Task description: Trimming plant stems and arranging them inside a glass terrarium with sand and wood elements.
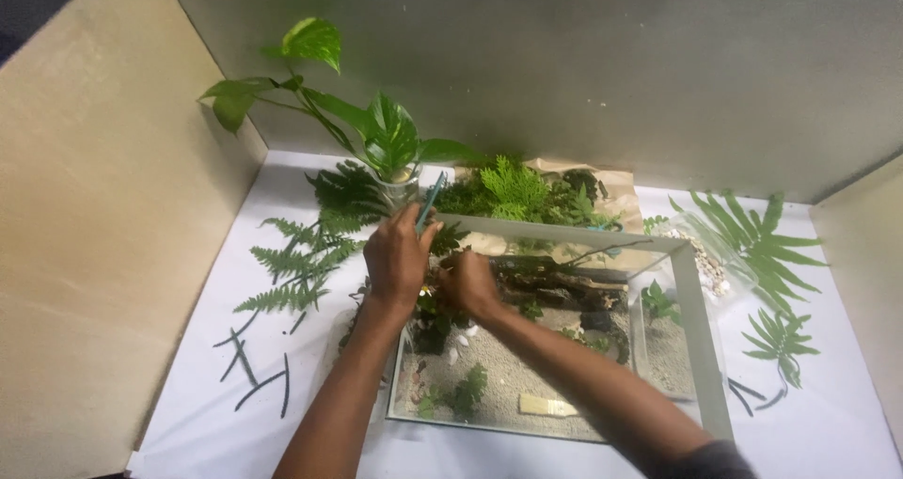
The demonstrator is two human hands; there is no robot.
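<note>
Glass terrarium tank (701, 319), rectangular, white-rimmed, stood on white-covered desk (188, 413); floor of pale sand, dark driftwood (564, 286) across the middle, small green plants (466, 390).

Left hand (397, 258) was above the tank's rear left corner, fingers pinching teal tweezers (431, 202) angled upward.

Right hand (467, 282) was inside the tank at the wood's left end, fingers curled; grip could not be told.

Fern fronds (292, 263) lay left; more fronds (762, 244) right; pothos cutting in clear jar (390, 145) behind.
</note>
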